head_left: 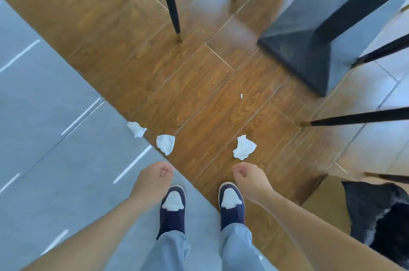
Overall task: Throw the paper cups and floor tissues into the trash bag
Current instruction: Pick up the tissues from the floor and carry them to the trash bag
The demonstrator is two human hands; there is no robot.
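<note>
Three crumpled white tissues lie on the floor ahead of my feet: a left tissue [136, 129] on the border of the grey tiles, a middle tissue [165, 144] and a right tissue [244, 147] on the wood-pattern floor. A tiny paper scrap [241, 96] lies farther off. My left hand [151, 182] hangs just below the middle tissue with its fingers curled and nothing in it. My right hand [251, 178] hangs just below the right tissue, fingers also curled, holding nothing. A black trash bag [380, 219] sits at the lower right. No paper cups are in view.
Black chair legs [171, 0] stand at the top, more chair legs [358, 119] reach in from the right. A dark table base [305, 49] stands at the upper right. My blue shoes [173, 206] stand on the line between grey tiles and wood-pattern floor.
</note>
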